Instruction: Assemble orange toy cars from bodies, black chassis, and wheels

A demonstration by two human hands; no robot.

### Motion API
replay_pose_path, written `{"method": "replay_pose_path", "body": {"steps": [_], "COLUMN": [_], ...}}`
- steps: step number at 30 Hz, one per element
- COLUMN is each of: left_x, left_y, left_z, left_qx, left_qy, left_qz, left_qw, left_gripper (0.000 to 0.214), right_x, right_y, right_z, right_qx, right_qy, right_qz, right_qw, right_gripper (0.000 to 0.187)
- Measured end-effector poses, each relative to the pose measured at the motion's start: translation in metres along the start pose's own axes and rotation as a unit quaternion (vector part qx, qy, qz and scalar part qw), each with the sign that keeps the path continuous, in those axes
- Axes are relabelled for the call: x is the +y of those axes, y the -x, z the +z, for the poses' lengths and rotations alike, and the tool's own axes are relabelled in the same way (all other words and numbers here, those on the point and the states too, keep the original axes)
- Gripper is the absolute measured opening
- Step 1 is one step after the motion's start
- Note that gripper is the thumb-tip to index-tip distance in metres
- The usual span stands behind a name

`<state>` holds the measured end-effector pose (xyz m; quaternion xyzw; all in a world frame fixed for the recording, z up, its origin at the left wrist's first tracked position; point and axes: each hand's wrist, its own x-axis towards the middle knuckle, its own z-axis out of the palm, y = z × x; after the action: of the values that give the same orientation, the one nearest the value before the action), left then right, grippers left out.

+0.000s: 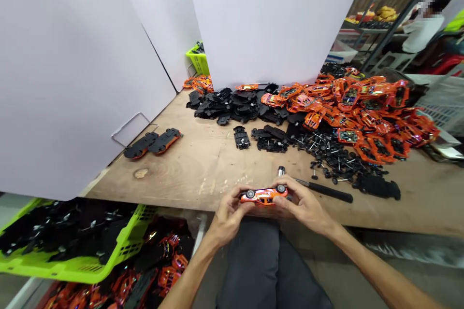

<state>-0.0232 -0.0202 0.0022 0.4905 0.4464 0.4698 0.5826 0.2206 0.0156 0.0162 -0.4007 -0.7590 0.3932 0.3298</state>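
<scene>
An orange toy car (264,196) is held on its side at the table's front edge, wheels facing up and away from me. My left hand (232,207) grips one end, and my right hand (295,198) grips the other with its thumb on the side. Just beyond my right hand lies a hammer (326,190) with a black handle; its metal head shows past my fingers. Farther out are a single black car chassis (241,137) and a few more chassis (270,139) beside it. Two cars (154,143) rest upside down at the left.
Orange car shells (362,106) and black chassis (239,105) are heaped at the back. Wheel axles (335,154) lie loose at the right. A green basket (123,246) of black parts stands lower left, above more shells. White panels (261,19) border the table (195,169). A person sits far right.
</scene>
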Motion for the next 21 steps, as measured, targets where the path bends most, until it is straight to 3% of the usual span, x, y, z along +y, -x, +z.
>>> {"method": "replay_pose_path", "body": {"steps": [2,4,10,13,15,18,21], "left_x": [0.001,-0.004,-0.026,-0.023,-0.017,-0.008,-0.010], "left_y": [-0.003,-0.007,-0.007,-0.006,-0.009,-0.017,-0.023], "left_z": [0.012,0.025,0.051,0.050,0.047,0.046,0.052], "left_qx": [-0.065,-0.083,0.028,0.037,0.005,-0.075,-0.071], "left_qy": [-0.028,-0.067,-0.179,-0.214,-0.242,-0.330,-0.434], "left_qz": [0.006,0.006,0.059,0.086,0.093,0.120,0.177], "left_qw": [0.997,0.994,0.982,0.972,0.966,0.933,0.880], "left_gripper": [0.036,0.036,0.025,0.020,0.019,0.023,0.023], "right_x": [0.010,0.020,0.031,0.030,0.029,0.030,0.030], "right_y": [0.015,0.024,0.021,0.018,0.018,0.020,0.022], "right_z": [-0.002,-0.002,-0.005,-0.003,0.000,0.005,0.009], "right_qx": [0.018,0.033,0.017,0.038,0.059,0.072,0.084], "right_qy": [-0.061,-0.081,-0.163,-0.172,-0.164,-0.161,-0.163], "right_qz": [0.027,0.041,0.083,0.091,0.089,0.078,0.068], "right_qw": [0.998,0.995,0.983,0.980,0.981,0.981,0.981], "right_gripper": [0.025,0.023,0.026,0.024,0.022,0.018,0.017]}}
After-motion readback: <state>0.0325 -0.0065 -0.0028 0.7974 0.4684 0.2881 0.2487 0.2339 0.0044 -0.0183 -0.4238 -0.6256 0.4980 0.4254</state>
